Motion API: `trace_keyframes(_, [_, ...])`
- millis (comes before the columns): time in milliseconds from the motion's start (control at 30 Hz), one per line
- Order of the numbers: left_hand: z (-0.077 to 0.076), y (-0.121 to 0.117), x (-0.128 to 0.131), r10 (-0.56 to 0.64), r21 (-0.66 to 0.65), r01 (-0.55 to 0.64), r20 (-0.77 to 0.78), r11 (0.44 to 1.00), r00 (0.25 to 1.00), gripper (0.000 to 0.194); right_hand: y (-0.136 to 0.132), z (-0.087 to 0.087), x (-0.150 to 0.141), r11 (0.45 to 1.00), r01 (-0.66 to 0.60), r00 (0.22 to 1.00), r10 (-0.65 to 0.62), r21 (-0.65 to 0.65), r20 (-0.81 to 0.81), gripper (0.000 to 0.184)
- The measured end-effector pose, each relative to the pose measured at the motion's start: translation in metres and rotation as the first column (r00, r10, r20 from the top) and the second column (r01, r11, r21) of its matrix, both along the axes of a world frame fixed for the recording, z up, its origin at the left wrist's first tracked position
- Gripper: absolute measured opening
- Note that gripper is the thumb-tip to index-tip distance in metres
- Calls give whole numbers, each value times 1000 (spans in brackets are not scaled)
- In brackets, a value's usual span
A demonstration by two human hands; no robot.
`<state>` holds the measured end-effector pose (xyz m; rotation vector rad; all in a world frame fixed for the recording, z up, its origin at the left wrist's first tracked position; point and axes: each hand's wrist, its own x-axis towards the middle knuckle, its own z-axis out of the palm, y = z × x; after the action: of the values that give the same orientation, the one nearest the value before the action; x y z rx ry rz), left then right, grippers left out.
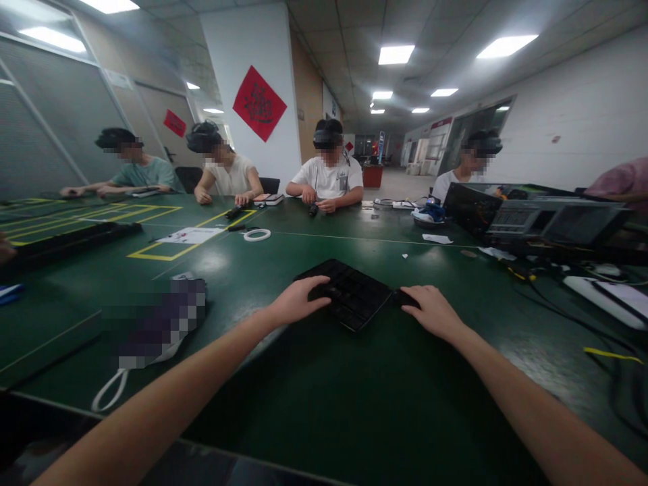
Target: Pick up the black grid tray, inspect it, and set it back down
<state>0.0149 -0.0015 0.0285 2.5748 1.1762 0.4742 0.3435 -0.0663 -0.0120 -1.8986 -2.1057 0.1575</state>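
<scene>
My left hand (pixel 296 302) and right hand (pixel 433 312) lay on one black keypad (pixel 349 293), mid-way along the green surface (pixel 324 385), fingers slightly apart on either end; I couldn't tell if they clamped it. Beyond lay one white cable coil (pixel 256 234) and one paper sheet (pixel 190 235); four seated people (pixel 329 169) faced the surface.

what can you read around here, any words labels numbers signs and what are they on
No text here can be read for certain.
Red diamond paper on the pillar: one black brush-drawn sign, too blurred to read.
Red sign on the far wall: too small.
White sheet on the table: print too small.
Red strip over the far doorway: too small.
</scene>
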Motion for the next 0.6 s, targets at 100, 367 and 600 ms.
trace_keyframes(100, [-1,-4,29,232,57,-227,-109,972,967,57,0,1,0,1000,15,1000,-15,-26,0,49])
trace_keyframes(367, [-7,-10,70,348,175,-305,-329,936,878,58,1,0,1,1000,-16,1000,16,-2,26,49])
trace_keyframes(600, [-3,2,48,187,137,-156,-253,978,949,46,-1,2,-1,1000,5,1000,-4,-8,22,47])
